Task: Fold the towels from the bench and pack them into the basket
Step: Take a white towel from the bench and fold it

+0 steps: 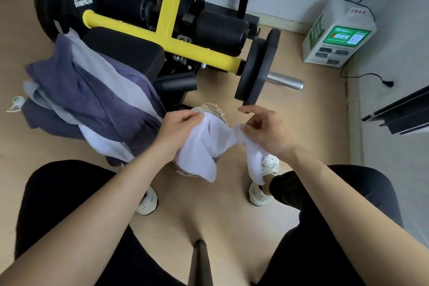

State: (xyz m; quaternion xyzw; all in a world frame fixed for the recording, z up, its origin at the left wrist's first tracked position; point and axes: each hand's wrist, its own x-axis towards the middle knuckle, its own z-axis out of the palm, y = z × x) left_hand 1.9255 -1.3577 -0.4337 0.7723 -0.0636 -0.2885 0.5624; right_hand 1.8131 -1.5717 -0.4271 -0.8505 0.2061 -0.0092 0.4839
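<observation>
Pinching white towel (199, 148) edges: left hand (178, 132), right hand (264, 133), over basket (212, 109).

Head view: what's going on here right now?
A person holds a white towel between both hands: the left hand grips one end, the right hand pinches the other. It hangs bunched, not yet folded, over the basket. Purple and grey towels lie draped on the bench.

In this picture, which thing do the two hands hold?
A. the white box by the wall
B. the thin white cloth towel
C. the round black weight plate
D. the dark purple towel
B: the left hand and the right hand each grip the thin white cloth towel, which hangs between them.
</observation>
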